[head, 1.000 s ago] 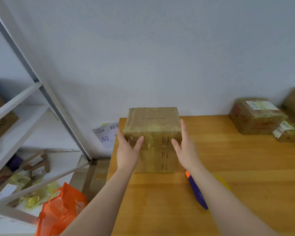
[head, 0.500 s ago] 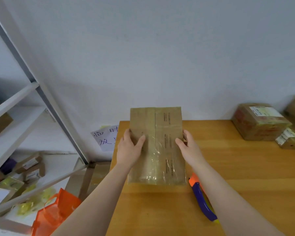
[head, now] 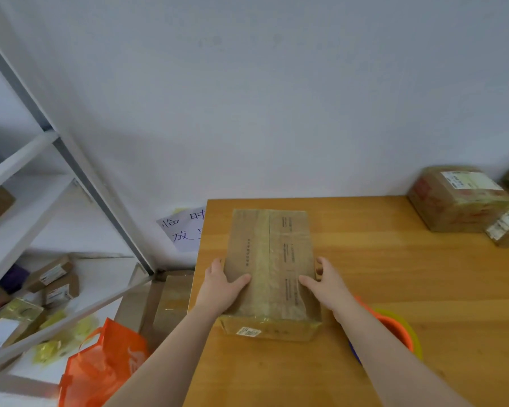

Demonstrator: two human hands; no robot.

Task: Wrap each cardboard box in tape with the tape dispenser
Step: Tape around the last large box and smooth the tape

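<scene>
Head view: box [head: 272,271] lies flat on the surface [head: 394,274], near its left edge, long axis pointing away from the person. Left hand [head: 219,289] and right hand [head: 326,284] clamp it from opposite sides, thumbs on the top face and fingers down the side walls. Grip is closed on the box both sides, likely to square it up for a tape pass. A glossy tape band already runs lengthwise down the top.

Dispenser [head: 397,326] sits just right of the box, within reach and in neither hand. It's mostly behind the right forearm: only orange, yellow-green and blue bits show, blade and tape end not visible.

Fingertips are hidden behind the box walls, and the underside and far end are unseen, so wrap coverage is unknown. Print on the label [head: 249,331] is unreadable. Boxes [head: 456,198] at far right are blurred, one cut by the frame.
</scene>
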